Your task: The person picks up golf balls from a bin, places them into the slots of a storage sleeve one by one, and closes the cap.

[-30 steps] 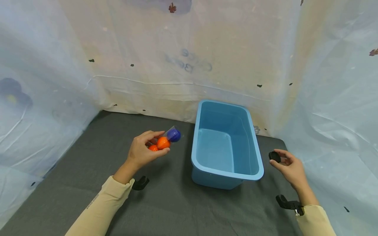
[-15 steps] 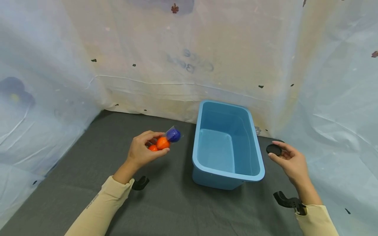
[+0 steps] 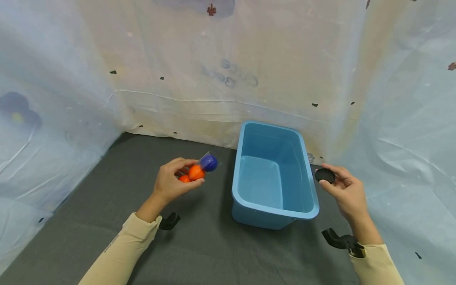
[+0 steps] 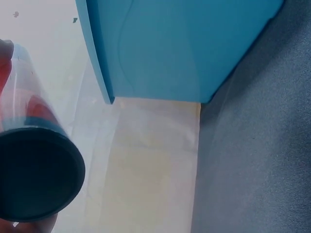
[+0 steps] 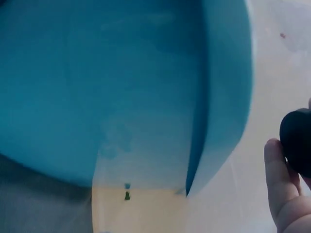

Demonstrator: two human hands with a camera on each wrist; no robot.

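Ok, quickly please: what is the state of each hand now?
Left hand: grips clear tube of balls.
Right hand: fingers pinch black lid.

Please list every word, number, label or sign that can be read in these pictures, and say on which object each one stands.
None can be read.
Backdrop sheet: faint blue marks, mirrored and too blurred to read.
Left sleeve: small print, too small to read.
Blue bin, clear tube, black cap: no text visible.
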